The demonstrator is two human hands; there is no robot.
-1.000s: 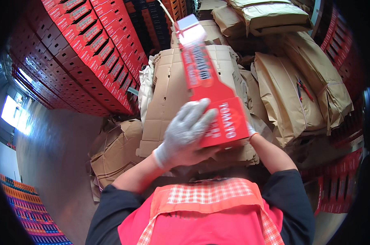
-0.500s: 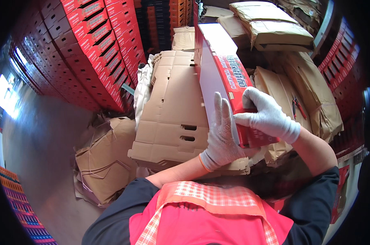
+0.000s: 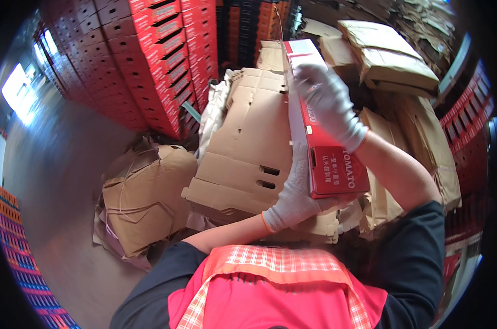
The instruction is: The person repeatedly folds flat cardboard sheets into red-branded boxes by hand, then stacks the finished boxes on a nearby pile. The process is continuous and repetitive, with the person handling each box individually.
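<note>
A red cardboard carton [image 3: 342,167] with printed sides stands on edge, tilted, in front of my chest. My left hand [image 3: 295,200], in a pale knitted glove, cups its near lower corner, with the fingers up along the carton's left side. Farther up the carton is my right hand [image 3: 328,104], also gloved, reaching over the red side near the far end. Motion smears the right fingers, so their grip is unclear. Left of the carton lies a stack of flat brown cardboard blanks [image 3: 243,148].
Tall stacks of red cartons [image 3: 166,71] rise at the back left. Brown paper-wrapped bundles [image 3: 391,55] lie at the back right, and another wrapped bundle [image 3: 144,197] sits on the floor at the left. Colourful stacked crates [image 3: 26,257] stand at the far left edge.
My right hand has moved from the carton's near end up toward its far end. The near end face of the carton now shows. My left hand stays at the lower corner.
</note>
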